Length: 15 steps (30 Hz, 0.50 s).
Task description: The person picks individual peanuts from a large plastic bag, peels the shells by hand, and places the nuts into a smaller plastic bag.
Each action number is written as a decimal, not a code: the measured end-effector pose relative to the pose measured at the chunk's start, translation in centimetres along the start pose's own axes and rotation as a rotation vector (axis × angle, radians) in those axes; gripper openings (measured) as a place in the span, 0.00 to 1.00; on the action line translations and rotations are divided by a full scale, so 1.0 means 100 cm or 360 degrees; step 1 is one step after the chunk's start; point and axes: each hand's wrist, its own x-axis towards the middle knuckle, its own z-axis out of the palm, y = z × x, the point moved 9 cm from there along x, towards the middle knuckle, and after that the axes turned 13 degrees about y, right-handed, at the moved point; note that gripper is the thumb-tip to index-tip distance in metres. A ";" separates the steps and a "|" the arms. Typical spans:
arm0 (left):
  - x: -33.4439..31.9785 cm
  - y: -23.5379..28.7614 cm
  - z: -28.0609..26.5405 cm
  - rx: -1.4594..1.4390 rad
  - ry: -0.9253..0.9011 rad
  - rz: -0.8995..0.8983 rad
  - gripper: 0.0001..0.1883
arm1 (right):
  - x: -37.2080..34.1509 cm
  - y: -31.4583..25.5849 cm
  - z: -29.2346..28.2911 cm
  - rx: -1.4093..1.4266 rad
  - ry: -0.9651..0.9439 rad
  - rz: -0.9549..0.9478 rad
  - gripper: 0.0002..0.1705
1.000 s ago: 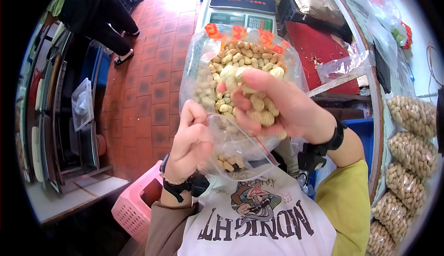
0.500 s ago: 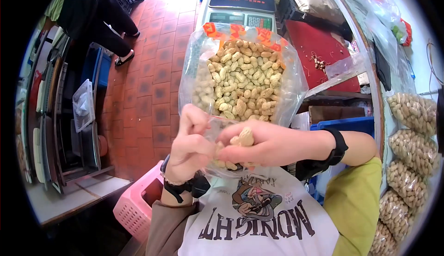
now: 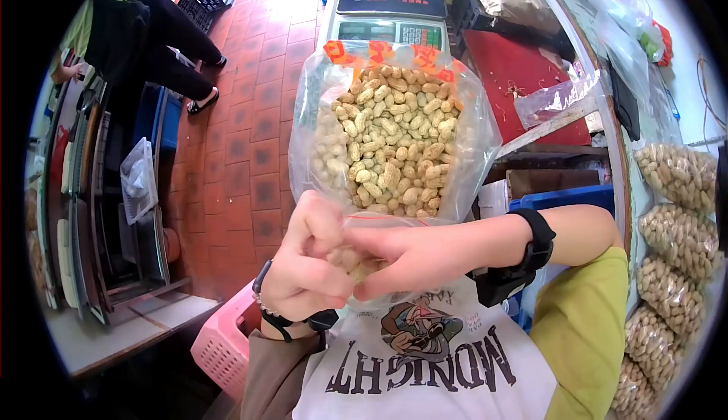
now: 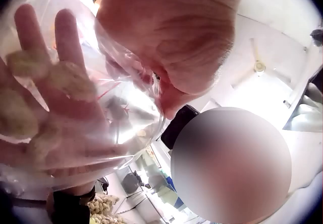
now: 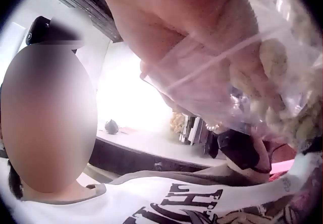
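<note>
A large clear bag (image 3: 474, 135) of peanuts (image 3: 402, 128) lies open in front of the chest. Nearer the body, my left hand (image 3: 303, 257) grips the edge of a smaller clear zip bag (image 3: 387, 221) with curled fingers. My right hand (image 3: 413, 257) is inside that small bag, its fingertips hidden behind the left hand in the head view. Through the plastic, the left wrist view shows the right hand (image 4: 70, 113) with fingers spread and peanuts (image 4: 73, 80) against them. Plastic (image 5: 202, 77) covers part of the right hand (image 5: 186, 17) in the right wrist view.
A scale (image 3: 390, 10) stands beyond the large bag. Right of it lie a red board (image 3: 504, 78) and a column of filled peanut bags (image 3: 671, 238). A pink basket (image 3: 220, 344) is at lower left. A person (image 3: 163, 33) stands at upper left.
My right hand has come down from above the large bag with a handful of peanuts and entered the small bag, its fingers now spread. The left hand keeps its grip.
</note>
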 end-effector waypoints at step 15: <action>0.003 0.028 -0.030 0.0139 0.0267 0.0546 0.16 | -0.055 -0.078 -0.027 -0.1832 -0.0105 -0.0768 0.10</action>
